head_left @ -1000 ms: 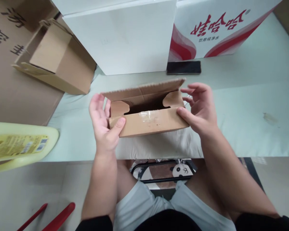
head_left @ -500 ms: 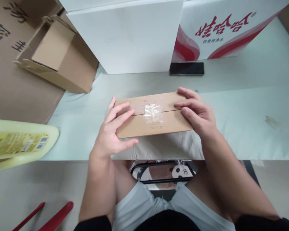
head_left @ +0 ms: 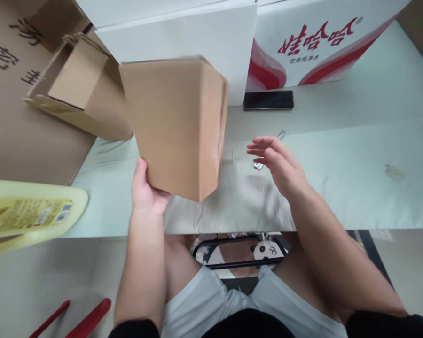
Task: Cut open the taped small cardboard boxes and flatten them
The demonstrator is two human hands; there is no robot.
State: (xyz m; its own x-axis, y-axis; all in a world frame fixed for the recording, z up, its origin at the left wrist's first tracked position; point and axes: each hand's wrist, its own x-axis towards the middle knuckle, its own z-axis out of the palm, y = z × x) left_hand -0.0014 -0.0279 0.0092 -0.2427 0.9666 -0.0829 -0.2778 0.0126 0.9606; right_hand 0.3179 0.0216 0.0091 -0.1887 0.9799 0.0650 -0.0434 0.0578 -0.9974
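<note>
A brown cardboard box (head_left: 165, 126) is raised off the table and tilted, its broad plain side facing me. At its lower left corner my left hand (head_left: 150, 190) grips it, the thumb on the near face and the other fingers hidden behind and under it. To the right of the box, my right hand (head_left: 277, 162) is held apart from it, fingers loosely stretched out and holding nothing. Beneath that hand lies a slim object with a silvery end (head_left: 258, 166) and a loop at its far end; its middle is covered by the fingers.
A black phone (head_left: 268, 100) lies before a white-and-red carton (head_left: 306, 56). At the left are an open cardboard box (head_left: 105, 96) and a large yellow bottle (head_left: 38, 211). Pale green cloth (head_left: 345, 188) covers the table, whose front edge is above my lap.
The box has been lifted and turned up to the left by my left hand. My right hand has let go of it, and the slim object on the cloth now shows.
</note>
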